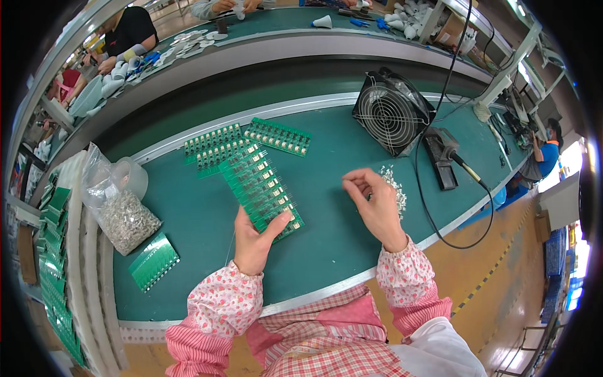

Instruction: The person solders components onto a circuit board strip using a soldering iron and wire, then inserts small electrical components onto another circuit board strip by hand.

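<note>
My left hand (251, 245) grips the lower end of a green circuit board panel (251, 188), thumb on top. A row of white connectors and thin metal leads runs along the panel's right side. Over the right part of the bench, my right hand (375, 204) has its fingers curled in a pinch; what sits between the fingertips, if anything, is too small to tell. Beside it lies a loose pile of small white parts (397, 188), partly hidden by the hand. Behind the held panel rest more populated green panels (213, 146) (279, 136).
A bag of small pale parts (125, 220), a translucent round tub (133, 178) and another green panel (154, 262) lie left. Boards (55, 270) fill a rack at far left. A black fan (391, 114) and a soldering iron (468, 168) in its stand (440, 162) sit right, its cable looping over the bench edge.
</note>
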Motion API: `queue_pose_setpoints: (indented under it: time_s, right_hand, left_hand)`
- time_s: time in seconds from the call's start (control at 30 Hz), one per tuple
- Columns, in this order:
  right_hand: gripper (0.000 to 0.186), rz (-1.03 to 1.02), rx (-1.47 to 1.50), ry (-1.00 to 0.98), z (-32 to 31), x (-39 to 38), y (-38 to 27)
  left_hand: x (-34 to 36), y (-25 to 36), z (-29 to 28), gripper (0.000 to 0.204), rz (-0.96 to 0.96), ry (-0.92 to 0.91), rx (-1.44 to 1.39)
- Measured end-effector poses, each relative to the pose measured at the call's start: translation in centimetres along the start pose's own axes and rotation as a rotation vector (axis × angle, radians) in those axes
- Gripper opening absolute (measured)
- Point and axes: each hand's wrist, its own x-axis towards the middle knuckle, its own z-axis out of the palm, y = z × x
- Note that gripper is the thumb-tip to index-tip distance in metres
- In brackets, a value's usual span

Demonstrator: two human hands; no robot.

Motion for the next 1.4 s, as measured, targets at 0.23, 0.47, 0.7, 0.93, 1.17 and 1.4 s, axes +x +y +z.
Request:
queue_pose_setpoints:
  time_s: [0.23,0.47,0.7,0.93,1.17,1.4]
  right_hand:
    - [0.020,0.272,0.536,-0.333,1.4,-0.6,-2.0]
    - [0.016,0.250,0.650,-0.375,3.0,-1.5,-2.9]
    - [0.020,0.419,0.848,-0.472,4.3,-2.0,-3.3]
    - [0.021,0.465,0.878,-0.508,4.7,-2.1,-3.3]
    - [0.018,0.382,0.883,-0.480,5.0,-2.5,-3.0]
    - [0.017,0.295,0.843,-0.419,5.9,-3.1,-2.4]
  left_hand:
    - [-0.1,0.3,0.0,0.047,0.009,0.018,0.008]
    - [-0.1,0.2,0.2,0.042,0.078,0.045,0.021]
    - [-0.3,0.2,0.3,0.036,0.126,0.076,0.084]
    - [-0.4,0.3,0.5,0.035,0.130,0.077,0.106]
    - [-0.5,0.3,0.5,0.036,0.120,0.075,0.143]
    - [-0.6,0.3,0.7,0.040,0.137,0.078,0.204]
